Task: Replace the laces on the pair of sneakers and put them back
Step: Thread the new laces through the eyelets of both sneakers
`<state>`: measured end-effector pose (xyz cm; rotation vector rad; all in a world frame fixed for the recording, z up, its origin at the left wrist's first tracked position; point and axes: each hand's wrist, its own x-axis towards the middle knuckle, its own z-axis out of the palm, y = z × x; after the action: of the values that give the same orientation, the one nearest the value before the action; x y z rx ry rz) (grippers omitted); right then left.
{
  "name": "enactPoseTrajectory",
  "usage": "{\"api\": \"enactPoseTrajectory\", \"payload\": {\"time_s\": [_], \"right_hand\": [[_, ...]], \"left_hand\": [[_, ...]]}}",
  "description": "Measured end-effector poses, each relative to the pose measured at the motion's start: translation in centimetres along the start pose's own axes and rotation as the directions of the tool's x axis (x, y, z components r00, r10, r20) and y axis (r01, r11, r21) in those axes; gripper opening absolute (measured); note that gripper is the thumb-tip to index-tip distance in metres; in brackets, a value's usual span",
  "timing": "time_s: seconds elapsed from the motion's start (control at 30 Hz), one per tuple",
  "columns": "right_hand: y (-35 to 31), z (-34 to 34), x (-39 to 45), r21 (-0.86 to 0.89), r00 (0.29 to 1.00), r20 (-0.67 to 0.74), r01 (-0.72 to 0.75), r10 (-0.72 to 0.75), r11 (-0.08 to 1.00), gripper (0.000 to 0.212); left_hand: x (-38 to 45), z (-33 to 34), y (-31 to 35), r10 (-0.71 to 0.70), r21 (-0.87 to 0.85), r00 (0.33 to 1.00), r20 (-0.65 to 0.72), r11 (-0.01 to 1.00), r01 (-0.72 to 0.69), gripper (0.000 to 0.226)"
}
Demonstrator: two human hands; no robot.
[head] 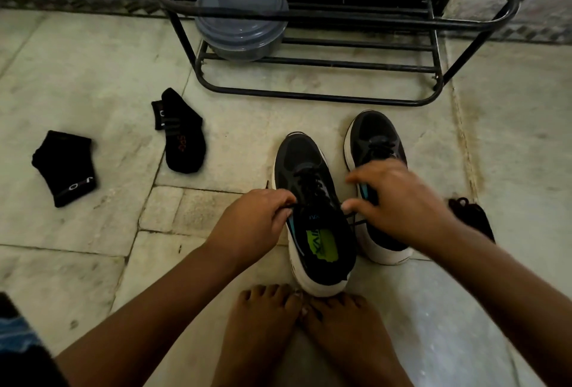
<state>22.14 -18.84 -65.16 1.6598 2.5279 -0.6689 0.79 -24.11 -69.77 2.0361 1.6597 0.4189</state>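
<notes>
Both hands are down at the nearer sneaker point(312, 216). Her left hand point(253, 219) pinches one end of the black lace point(309, 183) at the shoe's left side, fingers curled tight on it. The right hand point(393, 200) pinches the other end at the right side, its upper fingers spread out over the second sneaker point(376, 151). The two hands are apart, with the shoe's opening between them. Both sneakers stand side by side on the stone floor point(93, 76), toes toward the black metal shoe rack point(325, 83), the near one's heel touching the person's bare toes point(278, 296). The lace looks thin, soft and limp, so I'd say it wants gripping close to its tips; the shoe seems light and likely to slide unless braced. A dark bundle point(470, 216) lies just right of the pair, possibly the other laces; I cannot tell. Two black socks point(182, 135) lie off to the left.
</notes>
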Motion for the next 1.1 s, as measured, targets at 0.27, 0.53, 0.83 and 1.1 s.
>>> {"api": "enactPoseTrajectory", "payload": {"time_s": [0.27,0.53,0.83,1.1], "right_hand": [[-1.3,2.7,-0.2,-0.064,1.0,0.018,0.015,-0.014,0.998,0.024],[0.0,2.0,0.3,0.176,0.985,0.115,-0.147,0.128,0.973,0.017],[0.4,1.5,-0.3,0.835,0.999,0.045,-0.043,0.01,0.548,0.02],[-1.5,2.5,0.0,0.983,0.994,0.051,-0.032,0.1,-0.179,0.033]], "left_hand": [[0.0,-0.1,0.5,0.02,-0.011,0.999,-0.037,1.0,-0.02,0.024],[-0.2,-0.4,0.0,-0.051,0.014,0.998,-0.023,0.999,0.052,0.027],[-0.4,0.3,1.3,-0.346,-0.802,0.923,0.167,0.497,0.331,0.027],[1.0,0.6,2.1,-0.394,-0.987,0.908,0.141,0.015,0.16,0.03]]}}
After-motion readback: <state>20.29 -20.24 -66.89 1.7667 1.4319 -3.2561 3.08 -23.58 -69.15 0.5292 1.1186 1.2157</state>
